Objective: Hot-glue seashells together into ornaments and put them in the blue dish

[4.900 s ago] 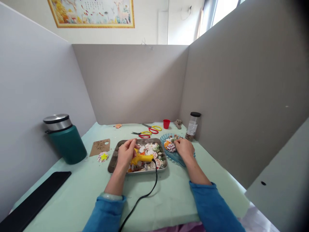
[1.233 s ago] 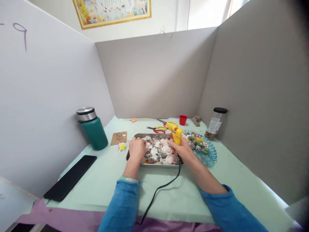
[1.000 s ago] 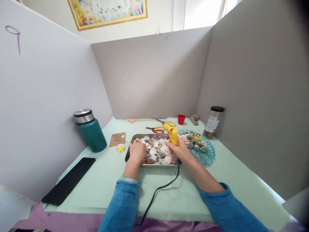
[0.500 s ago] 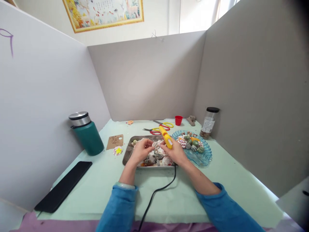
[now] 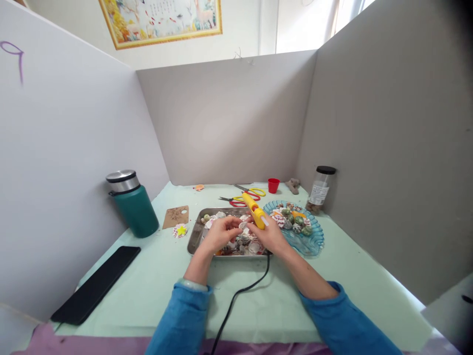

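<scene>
My right hand is closed around a yellow hot glue gun, whose nozzle end points up and away from me. My left hand pinches a small white shell between thumb and fingertips, and my right fingertips come close to it or touch it. Both hands are over a metal tray heaped with shells, and they cover part of the pile. From the gun a black cord runs to the table's front edge. A blue scalloped plate with shells and green snail-like pieces stands to the right.
Two pairs of scissors lie behind the tray near a red cup. A green bottle, a brown card, a shell with a yellow star and a black slab are left. A black-lidded jar stands right. Grey panels enclose three sides.
My left hand has moved right, its fingers now meeting the white shell beside my right fingertips. The glue gun has turned slightly in my right hand.
</scene>
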`<state>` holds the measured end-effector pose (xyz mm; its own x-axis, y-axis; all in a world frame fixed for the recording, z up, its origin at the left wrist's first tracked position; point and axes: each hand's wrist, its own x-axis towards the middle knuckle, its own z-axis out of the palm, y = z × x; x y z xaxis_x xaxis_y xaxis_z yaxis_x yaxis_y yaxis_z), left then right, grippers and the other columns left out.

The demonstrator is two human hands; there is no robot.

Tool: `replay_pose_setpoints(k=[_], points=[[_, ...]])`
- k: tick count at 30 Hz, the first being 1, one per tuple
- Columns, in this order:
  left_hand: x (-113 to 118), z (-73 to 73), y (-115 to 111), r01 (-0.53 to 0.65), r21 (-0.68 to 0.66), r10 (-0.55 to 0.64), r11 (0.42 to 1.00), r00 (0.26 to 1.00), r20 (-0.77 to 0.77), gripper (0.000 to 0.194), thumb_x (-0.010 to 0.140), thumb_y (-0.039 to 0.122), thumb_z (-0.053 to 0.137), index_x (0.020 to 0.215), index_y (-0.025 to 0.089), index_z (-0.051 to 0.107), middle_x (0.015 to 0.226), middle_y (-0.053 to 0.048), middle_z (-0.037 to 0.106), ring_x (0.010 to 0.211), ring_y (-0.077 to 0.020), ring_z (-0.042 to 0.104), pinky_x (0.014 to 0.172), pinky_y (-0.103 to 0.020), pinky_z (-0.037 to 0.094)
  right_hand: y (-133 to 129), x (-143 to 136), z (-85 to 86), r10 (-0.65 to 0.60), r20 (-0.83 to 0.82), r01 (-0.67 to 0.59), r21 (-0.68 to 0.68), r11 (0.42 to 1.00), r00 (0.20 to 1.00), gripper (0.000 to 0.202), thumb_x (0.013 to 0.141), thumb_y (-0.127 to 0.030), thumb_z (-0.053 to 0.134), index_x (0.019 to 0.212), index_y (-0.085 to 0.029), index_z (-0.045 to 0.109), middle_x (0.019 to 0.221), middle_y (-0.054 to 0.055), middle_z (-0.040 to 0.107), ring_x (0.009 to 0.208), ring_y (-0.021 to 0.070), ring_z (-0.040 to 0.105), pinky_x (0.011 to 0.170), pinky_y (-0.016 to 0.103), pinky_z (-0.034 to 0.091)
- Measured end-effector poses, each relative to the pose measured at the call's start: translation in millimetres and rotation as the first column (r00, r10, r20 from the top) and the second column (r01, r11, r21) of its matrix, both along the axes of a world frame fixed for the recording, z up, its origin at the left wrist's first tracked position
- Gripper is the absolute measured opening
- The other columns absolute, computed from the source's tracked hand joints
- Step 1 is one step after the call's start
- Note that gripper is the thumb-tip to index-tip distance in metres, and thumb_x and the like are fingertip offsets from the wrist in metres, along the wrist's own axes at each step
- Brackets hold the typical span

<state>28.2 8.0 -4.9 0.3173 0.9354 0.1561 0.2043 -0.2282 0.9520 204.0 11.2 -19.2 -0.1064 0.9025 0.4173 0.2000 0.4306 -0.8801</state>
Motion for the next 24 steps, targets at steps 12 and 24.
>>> replay_pose_setpoints(k=[12, 24], points=[[3.2, -3.3, 0.5, -0.064, 0.043, 0.063, 0.997, 0.998, 0.015, 0.032, 0.069, 0.031, 0.067, 0.095, 0.014, 0.062, 0.064, 0.002, 0.057, 0.046, -0.0085, 0.049, 0.047, -0.022, 0.041, -1.7, 0.3, 3.6, -0.035, 0.066, 0.036, -0.012, 0.999, 0.997, 0.033, 0.071, -0.026, 0.058, 0.102, -0.017, 0.061, 0.078, 0.001, 0.065, 0.067, 0.017, 0.059, 0.063, 0.029, 0.046], [0.9, 6.3, -4.0, -0.092, -0.037, 0.095, 0.995, 0.992, 0.087, 0.04, 0.072, 0.033, 0.064, 0.106, 0.012, 0.06, 0.074, -0.004, 0.066, 0.048, -0.0091, 0.051, 0.049, -0.024, 0.045, 1.2, 2.0, -1.4, -0.116, 0.045, 0.116, -0.004, 0.993, 0.992, 0.028, 0.075, -0.029, 0.055, 0.1, -0.019, 0.059, 0.081, 0.003, 0.068, 0.055, 0.0166, 0.058, 0.056, 0.03, 0.047]])
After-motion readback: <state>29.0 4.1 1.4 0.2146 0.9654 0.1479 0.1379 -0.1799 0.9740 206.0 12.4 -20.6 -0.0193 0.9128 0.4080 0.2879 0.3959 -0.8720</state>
